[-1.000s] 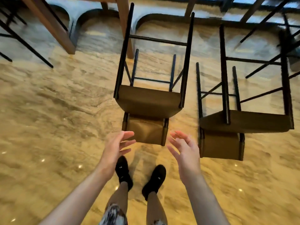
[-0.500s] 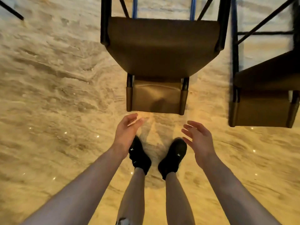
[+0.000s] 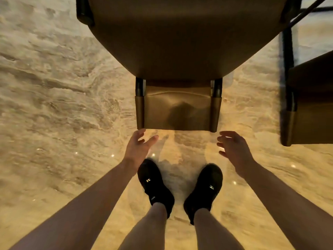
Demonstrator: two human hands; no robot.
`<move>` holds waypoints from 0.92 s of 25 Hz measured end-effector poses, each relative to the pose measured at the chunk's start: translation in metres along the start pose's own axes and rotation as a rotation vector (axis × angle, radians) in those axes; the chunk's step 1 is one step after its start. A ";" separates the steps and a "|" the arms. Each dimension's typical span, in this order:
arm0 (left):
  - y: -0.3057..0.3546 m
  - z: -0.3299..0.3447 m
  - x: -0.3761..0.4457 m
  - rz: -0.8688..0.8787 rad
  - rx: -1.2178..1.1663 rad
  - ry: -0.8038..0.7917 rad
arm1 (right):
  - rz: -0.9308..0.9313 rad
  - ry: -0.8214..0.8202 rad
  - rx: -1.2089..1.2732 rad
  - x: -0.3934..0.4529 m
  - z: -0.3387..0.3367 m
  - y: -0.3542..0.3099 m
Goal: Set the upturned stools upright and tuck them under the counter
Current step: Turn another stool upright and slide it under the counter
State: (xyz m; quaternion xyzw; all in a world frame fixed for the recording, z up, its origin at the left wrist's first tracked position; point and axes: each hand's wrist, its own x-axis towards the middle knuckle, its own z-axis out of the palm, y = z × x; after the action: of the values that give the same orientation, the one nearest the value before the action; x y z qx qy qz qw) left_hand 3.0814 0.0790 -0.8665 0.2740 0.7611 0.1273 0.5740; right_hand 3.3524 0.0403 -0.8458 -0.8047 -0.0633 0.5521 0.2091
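Upturned brown padded stool with black metal frame (image 3: 180, 42) lies directly ahead of the person, seat underside facing the camera, low backrest panel (image 3: 177, 109) resting on the glossy tan marbled floor (image 3: 54, 87). A second stool of the same make (image 3: 310, 98) sits just to its right, also inverted, partly cut by the frame edge. Counter not in view.

Left hand (image 3: 137, 150): fingers spread and loose, holding nothing, fingertips just beside the lower left corner of the backrest; contact cannot be confirmed. Right hand (image 3: 234, 150): likewise unclenched and empty, near the lower right corner, apart from it. Black shoes (image 3: 155, 183) planted close behind the backrest.

Judgement: reach phase, no grasp made; neither stool righted.

Risks:
- Polished floor looks slick; backrest edge may skid away when the stool is levered over.
- Gripping only the soft backrest panel gives poor control of the long legs, which could swing into the neighbouring stool.
- Feet sit close under the pivot line; a dropped frame could land on the toes.
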 end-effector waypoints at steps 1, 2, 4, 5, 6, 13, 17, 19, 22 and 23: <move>-0.005 0.004 0.030 0.027 0.010 0.032 | -0.032 0.016 -0.032 0.027 0.005 0.002; -0.011 0.008 0.063 0.063 0.026 0.070 | -0.072 0.047 -0.066 0.057 0.011 0.005; -0.027 0.016 0.126 0.174 0.088 0.161 | -0.161 0.140 -0.134 0.114 0.027 0.014; -0.035 0.021 0.157 0.241 0.114 0.220 | -0.219 0.184 -0.133 0.141 0.032 0.020; -0.042 0.025 0.186 0.315 0.135 0.274 | -0.278 0.212 -0.117 0.167 0.036 0.026; -0.078 0.030 0.281 0.420 0.277 0.361 | -0.431 0.248 -0.261 0.254 0.058 0.065; -0.065 0.016 0.273 0.294 0.185 0.231 | -0.375 0.183 -0.254 0.247 0.050 0.056; -0.061 0.015 0.269 0.282 0.230 0.214 | -0.348 0.179 -0.278 0.246 0.048 0.053; -0.059 0.018 0.271 0.291 0.263 0.242 | -0.329 0.173 -0.282 0.249 0.048 0.053; -0.057 0.019 0.272 0.274 0.255 0.229 | -0.320 0.171 -0.279 0.249 0.049 0.052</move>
State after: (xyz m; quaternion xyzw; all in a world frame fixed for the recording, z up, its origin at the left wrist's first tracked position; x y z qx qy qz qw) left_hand 3.0317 0.1832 -1.1195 0.4289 0.7870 0.1371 0.4218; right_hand 3.3962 0.0889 -1.0969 -0.8493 -0.2479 0.4277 0.1853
